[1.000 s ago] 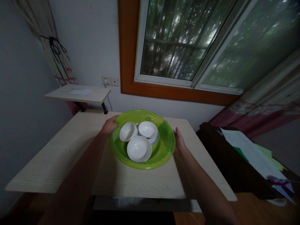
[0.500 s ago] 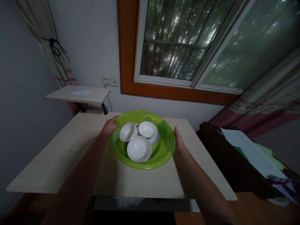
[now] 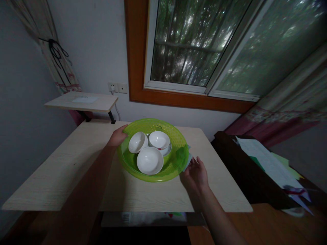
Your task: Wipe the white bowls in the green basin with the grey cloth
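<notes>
The left grip [image 3: 118, 136] holds a green basin [image 3: 177, 137] with three white bowls [image 3: 150, 160] inside.

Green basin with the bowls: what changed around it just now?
The right hand, its grip unclear, moved along the green basin toward the person, and a pale blue piece now peeks out there. The left hand still holds the left rim; the three white bowls stay inside.

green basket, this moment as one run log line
left grip: holding green basket, left side | right grip: by basket's right side, near pale blue item, contact unclear | three white bowls: in basket
</notes>
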`<state>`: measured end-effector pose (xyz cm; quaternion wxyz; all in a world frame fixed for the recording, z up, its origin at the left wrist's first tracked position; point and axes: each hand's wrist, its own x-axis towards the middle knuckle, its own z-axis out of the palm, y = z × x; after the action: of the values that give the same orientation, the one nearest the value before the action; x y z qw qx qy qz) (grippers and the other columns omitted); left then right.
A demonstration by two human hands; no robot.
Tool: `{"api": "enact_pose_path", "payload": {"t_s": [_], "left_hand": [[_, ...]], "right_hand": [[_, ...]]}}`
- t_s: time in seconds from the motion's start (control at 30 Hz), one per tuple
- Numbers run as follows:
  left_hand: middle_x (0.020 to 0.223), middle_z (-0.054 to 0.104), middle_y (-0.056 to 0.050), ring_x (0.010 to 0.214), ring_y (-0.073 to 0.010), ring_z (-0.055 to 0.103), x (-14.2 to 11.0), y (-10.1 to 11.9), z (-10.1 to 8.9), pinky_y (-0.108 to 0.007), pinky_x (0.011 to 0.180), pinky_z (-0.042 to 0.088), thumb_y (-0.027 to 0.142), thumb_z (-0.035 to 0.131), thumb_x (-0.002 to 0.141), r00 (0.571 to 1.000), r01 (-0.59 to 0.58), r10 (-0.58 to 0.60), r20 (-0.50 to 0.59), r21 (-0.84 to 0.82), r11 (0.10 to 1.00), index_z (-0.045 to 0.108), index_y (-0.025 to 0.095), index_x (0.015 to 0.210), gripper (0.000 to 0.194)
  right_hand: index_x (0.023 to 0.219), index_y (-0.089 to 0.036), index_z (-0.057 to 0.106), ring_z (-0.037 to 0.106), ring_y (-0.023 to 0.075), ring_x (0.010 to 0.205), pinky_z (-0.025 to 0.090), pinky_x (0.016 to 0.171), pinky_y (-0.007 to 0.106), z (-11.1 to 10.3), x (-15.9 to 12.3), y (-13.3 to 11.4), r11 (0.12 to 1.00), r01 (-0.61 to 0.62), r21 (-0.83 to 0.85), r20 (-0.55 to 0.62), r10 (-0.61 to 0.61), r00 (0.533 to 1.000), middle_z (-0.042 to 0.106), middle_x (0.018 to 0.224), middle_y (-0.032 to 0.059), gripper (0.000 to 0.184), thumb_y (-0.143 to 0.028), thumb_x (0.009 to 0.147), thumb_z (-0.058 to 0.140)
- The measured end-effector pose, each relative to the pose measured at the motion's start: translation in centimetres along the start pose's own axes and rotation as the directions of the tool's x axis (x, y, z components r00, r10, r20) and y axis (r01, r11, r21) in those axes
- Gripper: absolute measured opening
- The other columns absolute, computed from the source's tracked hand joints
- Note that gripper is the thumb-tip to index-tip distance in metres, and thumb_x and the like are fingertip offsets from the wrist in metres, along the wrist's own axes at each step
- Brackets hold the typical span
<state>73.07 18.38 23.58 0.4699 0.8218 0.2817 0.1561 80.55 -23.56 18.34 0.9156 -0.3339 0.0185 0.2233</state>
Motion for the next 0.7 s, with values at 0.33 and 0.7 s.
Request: {"api": "enact_pose_path", "payload": {"t_s": [0.33, 0.7], "left_hand": [[0.137, 0.071, -0.010, 0.109, -0.0244, 0.072, 0.1, -0.2, 0.0, -0.032, 0.094, 0.056, 0.008, 0.067, 0.076, 1.000, -0.010, 0.010, 0.007, -0.021, 1.000, 0.057, 0.021, 0.150, 0.076], [0.140, 0.069, -0.011, 0.116, -0.0250, 0.070, -0.2, 0.0, -0.2, -0.033, 0.101, 0.053, 0.008, 0.067, 0.076, 1.000, -0.015, 0.015, 0.005, -0.011, 1.000, 0.058, 0.021, 0.150, 0.076]], "right_hand": [[0.105, -0.030, 0.078, 0.076, 0.0217, 0.104, 0.057, 0.107, 0.039, 1.0, 0.5, 0.2, 0.991, 0.137, 0.009, -0.121, -0.135, 0.983, 0.082, 0.099, -0.0024, 0.030, -0.021, 0.089, 0.055], [0.122, -0.027, 0.073, 0.074, 0.0262, 0.109, 0.056, 0.106, 0.047, 2.3, 4.8, -2.3, 0.992, 0.081, -0.094, -0.018, -0.083, 0.996, 0.079, 0.116, 0.0033, 0.034, -0.036, 0.093, 0.057]]}}
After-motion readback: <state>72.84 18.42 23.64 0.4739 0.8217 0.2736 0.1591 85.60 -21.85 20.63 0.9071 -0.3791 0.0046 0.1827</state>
